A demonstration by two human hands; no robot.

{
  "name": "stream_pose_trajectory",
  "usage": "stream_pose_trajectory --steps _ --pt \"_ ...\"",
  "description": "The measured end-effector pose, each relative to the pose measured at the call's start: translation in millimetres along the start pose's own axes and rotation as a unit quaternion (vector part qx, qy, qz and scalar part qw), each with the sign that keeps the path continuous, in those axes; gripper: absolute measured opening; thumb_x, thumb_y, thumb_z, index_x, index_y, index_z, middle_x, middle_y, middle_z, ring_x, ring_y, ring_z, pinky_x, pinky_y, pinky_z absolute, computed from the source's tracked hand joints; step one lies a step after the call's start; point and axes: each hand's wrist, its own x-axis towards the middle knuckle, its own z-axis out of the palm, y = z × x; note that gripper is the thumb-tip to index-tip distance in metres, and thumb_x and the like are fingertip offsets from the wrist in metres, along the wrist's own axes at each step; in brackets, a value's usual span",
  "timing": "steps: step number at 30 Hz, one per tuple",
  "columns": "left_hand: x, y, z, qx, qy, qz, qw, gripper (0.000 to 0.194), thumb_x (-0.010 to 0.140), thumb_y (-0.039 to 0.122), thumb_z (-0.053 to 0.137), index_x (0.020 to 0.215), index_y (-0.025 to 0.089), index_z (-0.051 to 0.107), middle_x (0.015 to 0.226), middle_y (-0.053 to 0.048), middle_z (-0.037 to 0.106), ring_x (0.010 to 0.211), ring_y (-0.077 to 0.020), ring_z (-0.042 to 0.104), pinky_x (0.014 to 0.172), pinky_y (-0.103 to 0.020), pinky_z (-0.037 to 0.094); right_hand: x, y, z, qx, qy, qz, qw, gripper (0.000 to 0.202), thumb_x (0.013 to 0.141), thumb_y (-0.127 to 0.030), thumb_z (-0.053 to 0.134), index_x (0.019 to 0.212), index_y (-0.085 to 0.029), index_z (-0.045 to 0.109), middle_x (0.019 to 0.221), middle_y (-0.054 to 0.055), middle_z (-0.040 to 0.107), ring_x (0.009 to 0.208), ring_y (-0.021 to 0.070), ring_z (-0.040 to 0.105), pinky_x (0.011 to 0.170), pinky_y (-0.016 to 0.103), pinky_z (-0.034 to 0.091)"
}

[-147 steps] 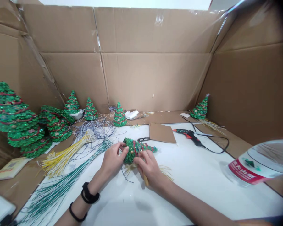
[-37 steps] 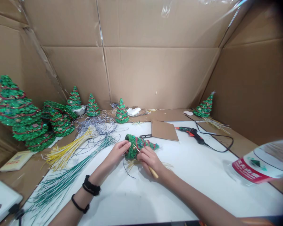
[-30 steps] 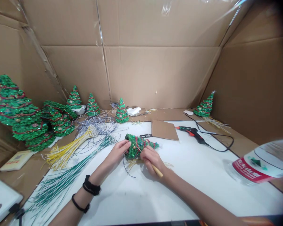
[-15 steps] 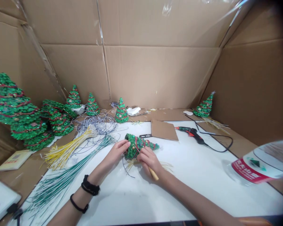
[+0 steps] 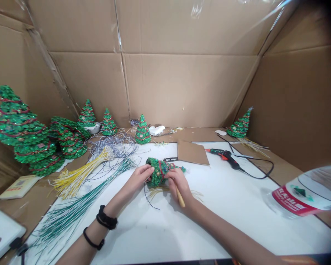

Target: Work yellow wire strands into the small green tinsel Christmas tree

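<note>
A small green Christmas tree ornament (image 5: 155, 177) with red garland lies on its side on the white board, its tip to the right. My left hand (image 5: 142, 174) is closed on the base end of the tree. My right hand (image 5: 180, 184) is closed around a tool with a wooden handle (image 5: 180, 198), beside the tree's middle; the tool's working end is hidden by fingers and tree. A thin dark wire (image 5: 149, 201) hangs from the base end. Pale yellow wires (image 5: 197, 194) lie under and beside the right hand.
Bundles of yellow (image 5: 79, 176) and green wires (image 5: 79, 206) lie at left, near tangled purple wire (image 5: 113, 145). Several finished trees (image 5: 143, 129) stand behind and left. A cardboard piece (image 5: 193, 152), a hot glue gun (image 5: 226, 158) and a large plastic bottle (image 5: 300, 195) lie toward the right.
My right hand has shifted slightly up and right along the tree, and the wooden handle now points more steeply down. The left hand keeps its place on the base end.
</note>
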Motion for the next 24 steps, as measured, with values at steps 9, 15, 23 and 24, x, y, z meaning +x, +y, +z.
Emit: stream_pose_trajectory --steps 9,15,23,24 --pt "-5 8 0.2 0.016 -0.003 -0.005 1.0 0.033 0.072 0.045 0.059 0.061 0.018 0.045 0.06 0.004 0.04 0.058 -0.0108 0.036 0.057 -0.024 0.03 4 -1 -1 -0.073 -0.033 0.016 0.997 0.028 0.09 -0.012 0.042 0.112 -0.022 0.055 0.082 0.006 0.054 0.078 0.0196 0.046 0.07 0.035 0.043" --pt "-5 4 -4.5 -0.015 -0.037 -0.02 0.999 0.031 0.074 0.046 0.06 0.064 0.017 0.052 0.063 0.003 0.045 0.059 -0.0106 0.039 0.06 -0.023 0.032 2 -1 2 -0.066 -0.04 0.031 0.997 0.032 0.09 -0.015 0.041 0.115 -0.025 0.059 0.08 0.005 0.052 0.074 0.0184 0.047 0.068 0.035 0.042" --pt "-2 -3 -13.0 -0.013 -0.069 -0.021 0.997 0.034 0.074 0.047 0.06 0.062 0.015 0.056 0.06 0.003 0.048 0.057 -0.0104 0.04 0.058 -0.024 0.029 2 -5 2 0.02 -0.046 0.106 0.993 0.03 0.092 -0.019 0.041 0.111 -0.026 0.062 0.078 0.003 0.05 0.075 0.018 0.047 0.068 0.034 0.04" --pt "-2 -2 -12.9 -0.009 -0.07 -0.018 0.997 0.035 0.075 0.047 0.059 0.06 0.015 0.055 0.059 0.003 0.047 0.056 -0.0103 0.04 0.058 -0.024 0.029 3 -5 1 0.023 -0.049 0.107 0.993 0.03 0.092 -0.019 0.041 0.111 -0.026 0.063 0.077 0.003 0.05 0.075 0.018 0.047 0.068 0.034 0.039"
